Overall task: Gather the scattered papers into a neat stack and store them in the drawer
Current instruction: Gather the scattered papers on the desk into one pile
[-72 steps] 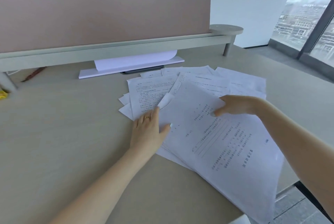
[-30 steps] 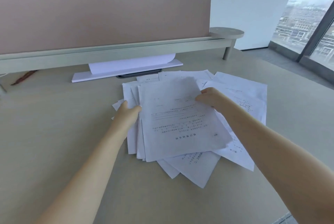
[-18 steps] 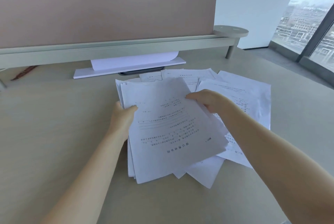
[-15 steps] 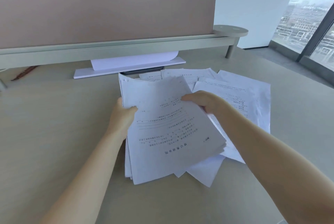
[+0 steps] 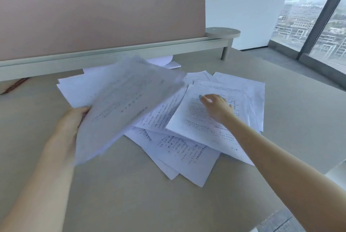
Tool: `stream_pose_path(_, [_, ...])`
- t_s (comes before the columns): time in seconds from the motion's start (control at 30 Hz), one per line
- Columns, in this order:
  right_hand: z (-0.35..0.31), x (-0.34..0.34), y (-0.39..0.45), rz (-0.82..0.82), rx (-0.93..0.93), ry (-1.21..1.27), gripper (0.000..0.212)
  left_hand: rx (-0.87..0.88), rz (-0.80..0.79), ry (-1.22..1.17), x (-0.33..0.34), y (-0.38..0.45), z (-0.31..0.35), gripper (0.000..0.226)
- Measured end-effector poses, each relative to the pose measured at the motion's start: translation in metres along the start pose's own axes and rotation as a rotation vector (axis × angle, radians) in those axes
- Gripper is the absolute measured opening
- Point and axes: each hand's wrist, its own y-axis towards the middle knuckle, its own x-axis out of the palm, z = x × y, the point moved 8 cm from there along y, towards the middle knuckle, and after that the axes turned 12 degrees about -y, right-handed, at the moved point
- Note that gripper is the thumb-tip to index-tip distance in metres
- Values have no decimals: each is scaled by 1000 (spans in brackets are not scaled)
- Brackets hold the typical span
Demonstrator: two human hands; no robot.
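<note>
Two hands: both in view, working over loose sheets.
Tabletop (image 5: 280,119): beige, bears everything; pink divider (image 5: 103,22) along far edge.
Scattered papers (image 5: 187,149): fanned, overlapping, right of centre, not yet squared.
Lifted sheaf (image 5: 119,104): raised, tilted, blurred, off the surface at left.
Left hand (image 5: 73,121): pinched onto lower left edge of lifted sheaf.
Right hand (image 5: 217,106): fingers spread flat on top sheet, gripping nothing.
Drawer: not visible.
Risk: one-edge pinch likely lets sheets slide out and re-scatter; pulling from under overlaps may crease.
</note>
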Motion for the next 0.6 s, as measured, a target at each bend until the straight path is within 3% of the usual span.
stream_pose_path(0.1, [48, -18, -2, 116, 102, 53, 51, 15, -69, 147, 49, -14, 13, 32])
stream_pose_path(0.2, [90, -28, -7, 105, 180, 32, 51, 93, -106, 140, 110, -24, 32, 41])
stream_pose_path(0.37, [135, -51, -13, 99, 329, 566, 38, 159, -257, 45, 201, -20, 27, 42])
stream_pose_path(0.43, [149, -50, -11, 50, 442, 797, 35, 83, -321, 217, 223, -10, -4, 47])
stream_pose_path(0.5, [151, -46, -11, -11, 506, 944, 32, -41, -402, 512, 239, -8, -43, 66])
stream_pose_path(0.6, [154, -40, -8, -78, 527, 998, 28, -86, -345, 678, 247, -6, -68, 55])
